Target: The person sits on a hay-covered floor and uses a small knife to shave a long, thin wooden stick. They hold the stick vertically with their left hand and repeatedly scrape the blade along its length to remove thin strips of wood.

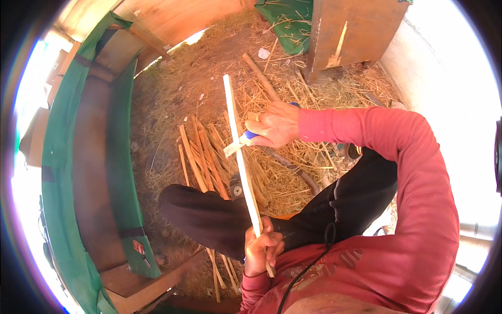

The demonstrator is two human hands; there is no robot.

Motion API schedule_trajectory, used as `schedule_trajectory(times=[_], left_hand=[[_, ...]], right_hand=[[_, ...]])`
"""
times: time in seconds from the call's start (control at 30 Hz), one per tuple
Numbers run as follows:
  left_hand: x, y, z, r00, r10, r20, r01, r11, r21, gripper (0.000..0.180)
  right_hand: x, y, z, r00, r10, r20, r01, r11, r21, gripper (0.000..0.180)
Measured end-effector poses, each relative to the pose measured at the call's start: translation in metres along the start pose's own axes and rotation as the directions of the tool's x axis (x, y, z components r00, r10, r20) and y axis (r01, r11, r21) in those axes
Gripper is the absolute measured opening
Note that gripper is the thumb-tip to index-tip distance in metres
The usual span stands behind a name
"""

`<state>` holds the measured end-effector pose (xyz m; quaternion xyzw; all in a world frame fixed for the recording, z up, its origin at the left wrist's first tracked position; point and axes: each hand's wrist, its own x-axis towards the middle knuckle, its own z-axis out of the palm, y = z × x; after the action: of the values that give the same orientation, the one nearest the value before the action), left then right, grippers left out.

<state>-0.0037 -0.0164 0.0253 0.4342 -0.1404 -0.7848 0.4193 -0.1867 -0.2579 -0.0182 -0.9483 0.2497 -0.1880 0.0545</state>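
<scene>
One long, straight, pale wooden strip [247, 180] we list, clamped near its lower end in our left hand [263, 248], its long axis running up and slightly left from that grip; one flat-bladed, blue-handled knife [234, 148], clenched in our right hand [274, 125] just beside, crossing mid-length; one heap of brown split sticks [203, 152], too overlapped to count.

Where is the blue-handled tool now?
In the head view, just left of centre, the blue-handled tool is in the right hand, across the pale stick.

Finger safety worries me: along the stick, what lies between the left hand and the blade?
In the head view, only a bare length of pale stick separates the left hand from the blade.
</scene>
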Motion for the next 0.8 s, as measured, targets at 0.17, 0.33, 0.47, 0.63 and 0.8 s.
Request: schedule_trajectory(times=[0.17,0.33,0.47,0.63,0.8], left_hand=[[-0.017,-0.014,-0.023,0.99,-0.021,0.137,0.022,1.0,-0.001,0.018],[0.002,-0.01,-0.029,0.987,0.162,-0.004,-0.159,0.975,0.153,0.015],[0.005,-0.009,-0.018,0.982,0.186,-0.006,-0.176,0.937,0.303,0.014],[0.004,-0.008,-0.01,0.982,0.186,-0.044,-0.158,0.921,0.357,0.017],[0.001,-0.005,-0.004,0.976,0.217,-0.001,-0.197,0.886,0.421,0.018]], right_hand=[[-0.019,0.153,-0.056,0.64,0.72,-0.267,-0.768,0.589,-0.251,0.042],[-0.004,0.064,-0.081,0.772,0.587,-0.244,-0.598,0.801,0.037,0.04],[-0.003,-0.007,-0.074,0.984,0.178,-0.029,-0.177,0.984,0.026,0.032],[-0.009,-0.037,-0.055,0.999,0.01,-0.041,-0.006,0.996,0.091,0.034],[-0.008,-0.041,-0.049,0.998,0.032,-0.049,-0.029,0.998,0.059,0.03]])
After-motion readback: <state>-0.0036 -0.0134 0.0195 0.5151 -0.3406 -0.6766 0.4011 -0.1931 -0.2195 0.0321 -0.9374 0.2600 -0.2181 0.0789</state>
